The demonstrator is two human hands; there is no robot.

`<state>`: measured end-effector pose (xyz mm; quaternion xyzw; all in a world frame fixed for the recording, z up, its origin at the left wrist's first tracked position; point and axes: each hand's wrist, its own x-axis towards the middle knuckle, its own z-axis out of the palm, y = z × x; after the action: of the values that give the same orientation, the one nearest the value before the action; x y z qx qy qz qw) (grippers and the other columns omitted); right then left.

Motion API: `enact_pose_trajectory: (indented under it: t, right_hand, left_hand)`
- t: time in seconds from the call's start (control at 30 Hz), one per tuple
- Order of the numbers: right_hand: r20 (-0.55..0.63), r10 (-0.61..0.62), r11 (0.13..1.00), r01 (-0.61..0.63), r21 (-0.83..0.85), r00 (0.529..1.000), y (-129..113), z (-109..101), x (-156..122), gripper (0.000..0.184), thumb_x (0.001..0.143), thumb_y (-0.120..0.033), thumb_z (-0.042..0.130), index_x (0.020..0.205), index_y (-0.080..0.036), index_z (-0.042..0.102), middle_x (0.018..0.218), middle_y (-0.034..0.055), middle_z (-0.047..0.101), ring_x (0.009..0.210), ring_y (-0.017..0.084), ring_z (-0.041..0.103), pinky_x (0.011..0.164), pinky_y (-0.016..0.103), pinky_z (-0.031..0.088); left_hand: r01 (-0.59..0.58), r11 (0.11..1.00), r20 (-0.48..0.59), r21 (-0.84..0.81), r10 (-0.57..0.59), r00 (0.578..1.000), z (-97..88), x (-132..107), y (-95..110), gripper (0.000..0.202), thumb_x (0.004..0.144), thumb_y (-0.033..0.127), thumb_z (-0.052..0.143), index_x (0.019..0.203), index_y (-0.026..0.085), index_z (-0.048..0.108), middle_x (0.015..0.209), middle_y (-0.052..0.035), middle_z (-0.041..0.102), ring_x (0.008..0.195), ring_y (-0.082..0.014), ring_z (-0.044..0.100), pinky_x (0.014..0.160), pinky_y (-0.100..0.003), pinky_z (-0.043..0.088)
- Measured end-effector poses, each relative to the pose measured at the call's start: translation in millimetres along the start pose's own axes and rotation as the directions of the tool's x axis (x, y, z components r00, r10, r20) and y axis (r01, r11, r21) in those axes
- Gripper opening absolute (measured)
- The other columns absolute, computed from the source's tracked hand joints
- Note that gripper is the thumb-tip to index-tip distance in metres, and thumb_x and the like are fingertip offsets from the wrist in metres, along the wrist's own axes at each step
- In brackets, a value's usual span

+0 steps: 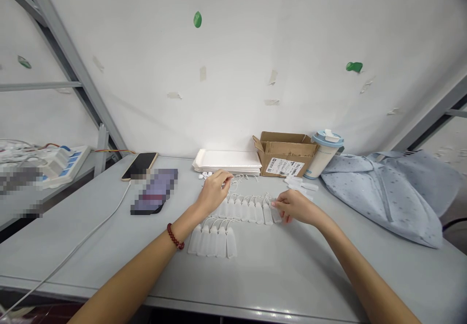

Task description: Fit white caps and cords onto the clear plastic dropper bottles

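Several small translucent plastic sleeves with white string loops lie on the grey table in two rows. The longer, farther row of sleeves (242, 211) runs between my hands, and the shorter row of sleeves (213, 242) lies nearer to me. My right hand (297, 206) pinches the sleeve (275, 213) at the right end of the longer row. Above that row's left end is my left hand (214, 190), its fingers pressed together; what they hold, if anything, is too small to make out. Loose white strings (239, 182) lie just beyond it.
Behind the hands are a white stack (229, 161), an open cardboard box (288, 156) and a lidded cup (323, 156). More sleeves (301, 185) lie before the box. A patterned cloth bag (379, 192) rests right; a phone (140, 166) and a blurred dark item (155, 191) lie left.
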<state>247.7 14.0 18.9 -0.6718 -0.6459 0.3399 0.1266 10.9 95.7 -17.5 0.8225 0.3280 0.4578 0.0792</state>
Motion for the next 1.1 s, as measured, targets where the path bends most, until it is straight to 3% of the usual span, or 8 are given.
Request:
enact_pose_trajectory:
  t: [0.1, 0.23, 0.37, 0.6, 0.67, 0.77, 0.97, 1.1]
  right_hand:
    - [-0.180, 0.001, 0.985, -0.032, -0.170, 0.984, 1.1, -3.2, 1.1, 0.024, 0.082, -0.033, 0.048, 0.065, -0.017, 0.051, 0.059, 0.0035, 0.062, 0.051, 0.014, 0.059, 0.048, 0.022, 0.039]
    - [-0.393, -0.001, 0.898, -0.172, -0.405, 0.920, 6.8, -8.9, 4.5, 0.016, 0.077, -0.033, 0.056, 0.077, -0.017, 0.054, 0.082, 0.0068, 0.064, 0.072, 0.019, 0.059, 0.052, 0.024, 0.033]
    - [-0.340, 0.068, 0.858, -0.229, -0.459, 0.938, 13.7, -10.8, 8.3, 0.017, 0.076, -0.031, 0.057, 0.085, -0.017, 0.056, 0.093, 0.0087, 0.061, 0.077, 0.020, 0.057, 0.053, 0.024, 0.032]
    - [-0.290, 0.084, 0.842, -0.223, -0.491, 0.953, 14.8, -4.8, 9.6, 0.007, 0.074, -0.025, 0.056, 0.076, -0.017, 0.057, 0.084, 0.0077, 0.062, 0.073, 0.019, 0.058, 0.050, 0.024, 0.028]
    - [-0.311, 0.070, 0.833, -0.227, -0.505, 0.948, 11.9, -4.8, 8.5, 0.007, 0.075, -0.022, 0.052, 0.072, -0.017, 0.056, 0.080, 0.0084, 0.062, 0.071, 0.019, 0.058, 0.050, 0.025, 0.026]
    - [-0.376, 0.033, 0.833, -0.234, -0.502, 0.926, 4.3, -6.0, 5.2, 0.010, 0.077, -0.023, 0.046, 0.074, -0.017, 0.054, 0.077, 0.0086, 0.061, 0.070, 0.020, 0.057, 0.050, 0.025, 0.026]
    - [-0.522, -0.268, 0.925, 0.065, -0.373, 0.810, -18.2, 11.1, -8.7, 0.016, 0.081, -0.033, 0.046, 0.086, -0.018, 0.051, 0.077, 0.0053, 0.062, 0.062, 0.016, 0.056, 0.056, 0.025, 0.036]
    - [-0.513, -0.491, 0.869, 0.358, -0.341, 0.704, -27.7, 38.4, -17.2, 0.017, 0.084, -0.033, 0.045, 0.091, -0.019, 0.050, 0.077, 0.0043, 0.062, 0.058, 0.014, 0.056, 0.051, 0.023, 0.039]
  left_hand:
    - [-0.001, 1.000, 0.005, 0.012, 0.001, 1.000, 0.2, -0.5, -0.4, 0.017, 0.078, 0.006, 0.048, 0.084, 0.017, 0.060, 0.084, -0.0043, 0.064, 0.070, -0.0146, 0.059, 0.067, -0.029, 0.049]
    - [0.021, 1.000, 0.001, -0.005, -0.021, 1.000, 0.3, 0.0, 1.7, 0.017, 0.077, 0.006, 0.049, 0.082, 0.017, 0.061, 0.082, -0.0038, 0.065, 0.068, -0.0144, 0.059, 0.067, -0.029, 0.049]
    - [0.193, 0.963, -0.014, -0.188, -0.199, 0.980, -0.9, 3.4, 5.9, 0.012, 0.073, 0.010, 0.054, 0.076, 0.017, 0.063, 0.078, -0.0026, 0.066, 0.067, -0.0141, 0.060, 0.063, -0.026, 0.051]
    - [0.533, 0.688, 0.112, -0.493, -0.558, 0.822, -9.4, 10.8, 15.1, 0.009, 0.065, 0.017, 0.066, 0.073, 0.013, 0.065, 0.070, -0.0038, 0.068, 0.065, -0.0153, 0.063, 0.062, -0.027, 0.052]
    - [0.592, 0.585, 0.182, -0.554, -0.609, 0.772, -11.7, 11.6, 20.6, 0.012, 0.063, 0.018, 0.069, 0.073, 0.013, 0.067, 0.071, -0.0039, 0.069, 0.068, -0.0157, 0.064, 0.065, -0.028, 0.051]
    - [0.611, 0.535, 0.234, -0.583, -0.609, 0.758, -13.6, 11.6, 30.1, 0.011, 0.062, 0.019, 0.070, 0.072, 0.014, 0.067, 0.074, -0.0048, 0.070, 0.073, -0.0166, 0.064, 0.070, -0.029, 0.051]
    - [0.569, 0.597, 0.258, -0.565, -0.527, 0.810, -18.1, 9.1, 48.4, 0.010, 0.064, 0.019, 0.069, 0.073, 0.015, 0.067, 0.076, -0.0050, 0.068, 0.074, -0.0173, 0.063, 0.069, -0.029, 0.052]
    - [0.505, 0.659, 0.246, -0.557, -0.450, 0.858, -23.5, 5.9, 60.9, 0.006, 0.067, 0.018, 0.066, 0.072, 0.014, 0.066, 0.078, -0.0043, 0.066, 0.076, -0.0163, 0.062, 0.073, -0.029, 0.053]
